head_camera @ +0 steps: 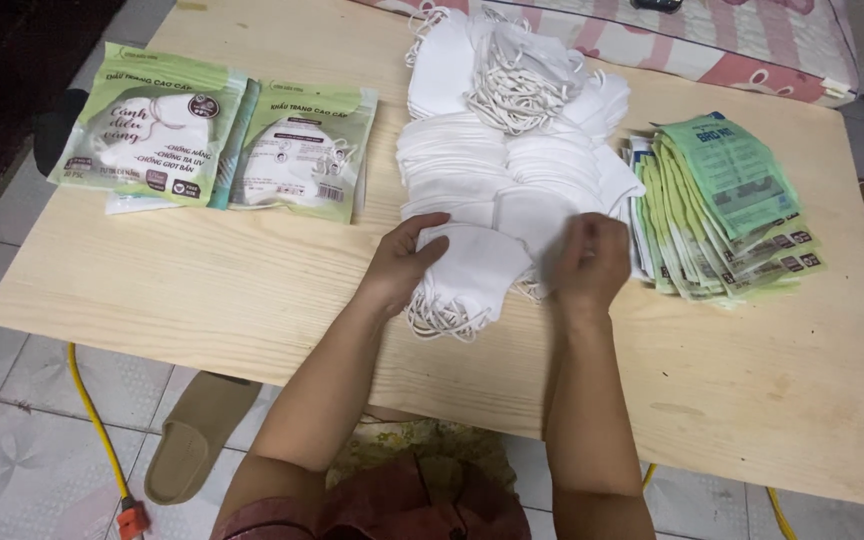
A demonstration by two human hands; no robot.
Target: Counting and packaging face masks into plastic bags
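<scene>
White masks (pixel 472 265) sit in a small stack near me on the wooden table (pixel 202 290). My left hand (pixel 400 262) and right hand (pixel 588 262) pinch its sides. Green packets (pixel 727 205) lie right.

Just one view here, a head-worn camera looking steeply down from above the near edge of the pale wooden tabletop (pixel 202 290). It faces forward across the table toward a pink patterned mattress (pixel 752 50) at the far side. It sits pretty close: forearms fill the lower middle, and grey floor tiles (pixel 12 450) show below and left of the table's near edge.
</scene>
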